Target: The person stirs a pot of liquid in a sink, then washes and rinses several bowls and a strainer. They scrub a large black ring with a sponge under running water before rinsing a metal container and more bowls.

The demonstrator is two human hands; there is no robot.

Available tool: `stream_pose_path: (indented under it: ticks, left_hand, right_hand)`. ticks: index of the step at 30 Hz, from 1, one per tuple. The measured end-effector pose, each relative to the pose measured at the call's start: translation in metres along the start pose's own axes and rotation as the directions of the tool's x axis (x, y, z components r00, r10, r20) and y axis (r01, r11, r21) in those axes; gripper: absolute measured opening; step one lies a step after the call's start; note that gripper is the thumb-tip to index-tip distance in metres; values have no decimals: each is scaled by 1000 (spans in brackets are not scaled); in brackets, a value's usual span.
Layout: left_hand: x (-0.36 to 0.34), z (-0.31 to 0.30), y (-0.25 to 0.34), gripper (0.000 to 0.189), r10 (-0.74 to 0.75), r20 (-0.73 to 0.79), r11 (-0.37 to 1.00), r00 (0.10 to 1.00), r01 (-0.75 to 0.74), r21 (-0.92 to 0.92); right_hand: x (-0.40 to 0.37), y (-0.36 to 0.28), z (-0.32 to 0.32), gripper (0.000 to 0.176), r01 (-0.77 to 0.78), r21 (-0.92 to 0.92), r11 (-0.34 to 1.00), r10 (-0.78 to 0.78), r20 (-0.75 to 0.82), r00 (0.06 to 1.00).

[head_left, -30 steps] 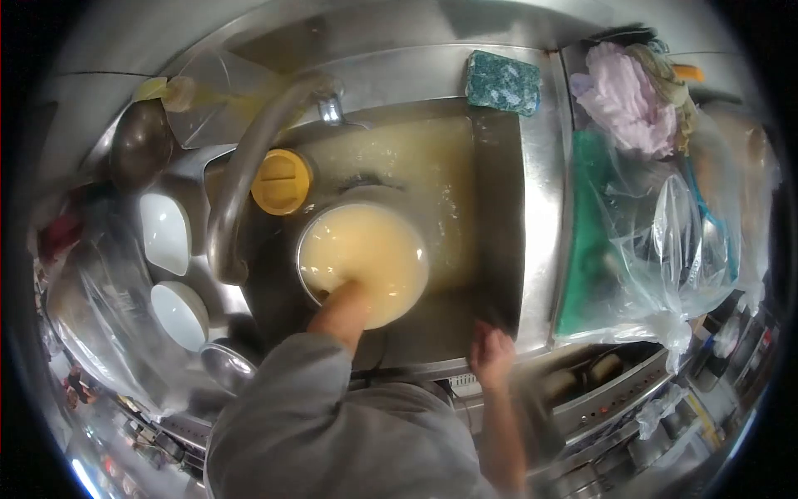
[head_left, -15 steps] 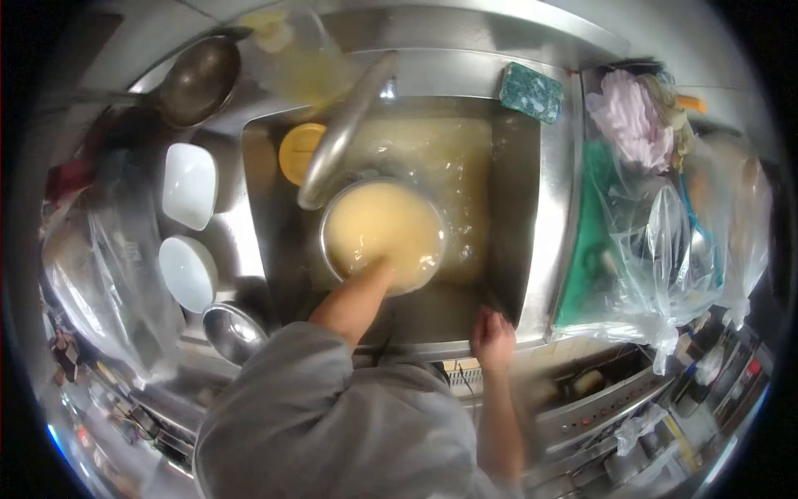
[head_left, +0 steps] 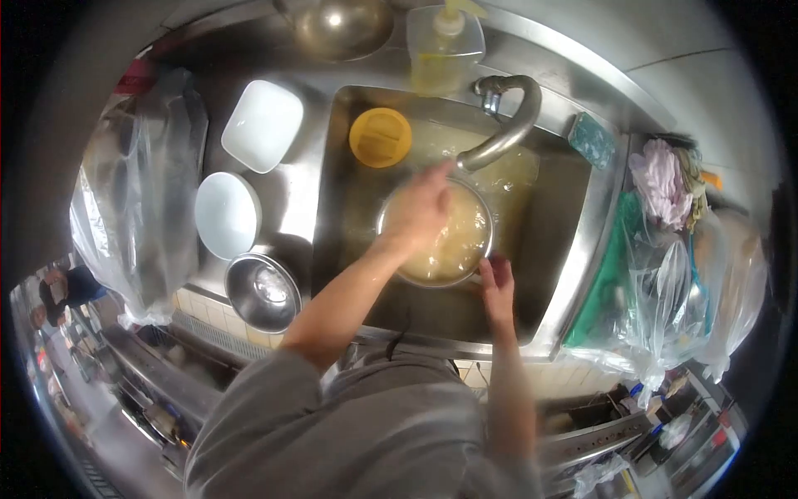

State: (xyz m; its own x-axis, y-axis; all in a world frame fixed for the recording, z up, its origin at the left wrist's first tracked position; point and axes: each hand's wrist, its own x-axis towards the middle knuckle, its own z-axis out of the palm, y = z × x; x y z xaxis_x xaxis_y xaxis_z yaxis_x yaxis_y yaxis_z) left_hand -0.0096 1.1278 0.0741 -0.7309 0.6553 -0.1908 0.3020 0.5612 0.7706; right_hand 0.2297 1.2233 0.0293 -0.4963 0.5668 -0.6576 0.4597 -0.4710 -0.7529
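Observation:
A round metal bowl (head_left: 492, 218) of cloudy, yellowish liquid stands in the sink (head_left: 544, 249), with shallow water around it. Over the bowl's left part, my left hand (head_left: 422, 212) reaches out with stretched fingers, the fingertips right at the mouth of the curved metal faucet (head_left: 522, 125). My right hand (head_left: 497, 287) grips the near right rim of the bowl between thumb and fingers. Left of the faucet, a round yellow lid-like piece (head_left: 380, 137) lies in the sink's far left corner.
On the left counter sit a white square bowl (head_left: 263, 126), a white round bowl (head_left: 228, 216) and a steel bowl (head_left: 263, 293). Behind the sink are a soap pump bottle (head_left: 445, 54) and a metal bowl (head_left: 345, 29). A green sponge (head_left: 592, 140) and plastic bags (head_left: 665, 291) lie right.
My left hand has come up out of the liquid toward the faucet. The spout has swung right, away from the yellow piece. My right hand has moved from the sink's front edge onto the bowl rim.

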Motion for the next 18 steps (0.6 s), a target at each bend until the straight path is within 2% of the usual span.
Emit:
stream_pose_path:
  ticks: [1,2,4,5,6,8,9,11,13,15,17,18]
  left_hand:
    - [-5,-6,-4,46,0,-226,996,974,20,87]
    - [-10,-13,-12,46,-4,-236,996,972,26,89]
    - [-19,-21,-42,43,-229,-210,973,951,221,-61]
    - [-25,-6,-77,40,-177,-227,982,958,189,31]
    - [-27,-1,-87,40,-181,-237,981,955,193,28]
    - [-32,5,-99,35,-351,-98,936,931,345,-72]
    - [-32,15,-109,30,-384,-135,915,913,358,-184]
    - [-27,33,-128,26,-383,-162,918,909,356,-174]
    - [-26,25,-129,23,-381,-182,921,906,356,-160]
    - [-25,22,-124,17,-404,-124,902,906,372,-220]
    - [-28,24,-126,15,-407,-102,893,908,373,-252]
    - [-29,25,-128,14,-413,-90,884,906,376,-277]
  right_hand:
    - [5,1,7,51,46,38,998,-47,26,999]
    - [12,10,7,51,48,35,998,-49,36,998]
    - [25,26,3,46,81,-136,987,-81,3,997]
    - [23,21,7,37,97,-106,990,-102,-36,994]
    - [25,20,8,37,102,-111,989,-106,-26,994]
    - [23,23,8,28,60,-168,984,-69,-51,996]
    - [22,22,8,28,60,-174,983,-68,-43,997]
    - [22,20,14,22,84,-42,996,-86,-46,995]
    - [16,13,23,20,64,-48,997,-66,-41,997]
    - [14,23,20,19,44,-60,997,-48,-62,997]
    - [21,56,11,18,172,-90,981,-179,-86,980]
    - [17,54,10,18,171,-95,981,-180,-97,979]
